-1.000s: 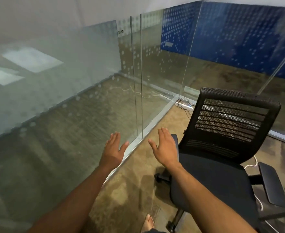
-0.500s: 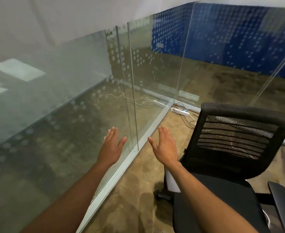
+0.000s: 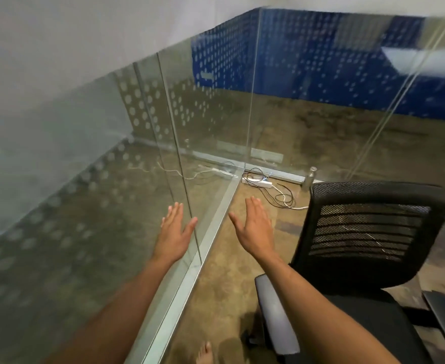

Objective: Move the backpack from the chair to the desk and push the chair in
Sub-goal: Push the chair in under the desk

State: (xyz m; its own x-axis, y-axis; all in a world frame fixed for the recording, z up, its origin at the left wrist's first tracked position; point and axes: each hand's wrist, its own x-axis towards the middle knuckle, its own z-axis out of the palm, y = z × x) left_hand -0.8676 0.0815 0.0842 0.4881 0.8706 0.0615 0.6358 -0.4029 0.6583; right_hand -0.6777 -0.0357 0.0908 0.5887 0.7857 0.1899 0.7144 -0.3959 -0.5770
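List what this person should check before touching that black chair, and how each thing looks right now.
1. Both hands free: ok. The left hand and right hand are open, flat and hold nothing.
2. Chair within reach: ok. The chair stands just right of the right forearm.
3. Backpack off the seat: ok for the part of the seat that shows; no backpack is in view anywhere.
4. Desk to push toward: cannot tell; no desk is in the picture.
5. Floor clear for the wheels: not ok. Loose cables and a power strip lie ahead of the chair, near the glass partition.
6. Bare foot clear of the chair base: cannot tell.
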